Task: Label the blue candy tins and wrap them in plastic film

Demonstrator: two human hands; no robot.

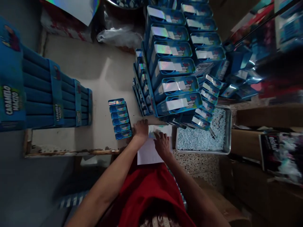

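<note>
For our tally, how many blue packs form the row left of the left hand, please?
6 blue packs, one behind another on the table; some may hide underneath.

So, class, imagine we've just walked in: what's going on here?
A person has both hands at a white sheet by the table's front edge. The left hand is at its left side, and the right hand has its fingers over it; how firmly either grips is unclear. Six small blue packs form a row to the left. Larger blue packs stand stacked beyond, and a metal tray of pale blue pieces is to the right.
</note>
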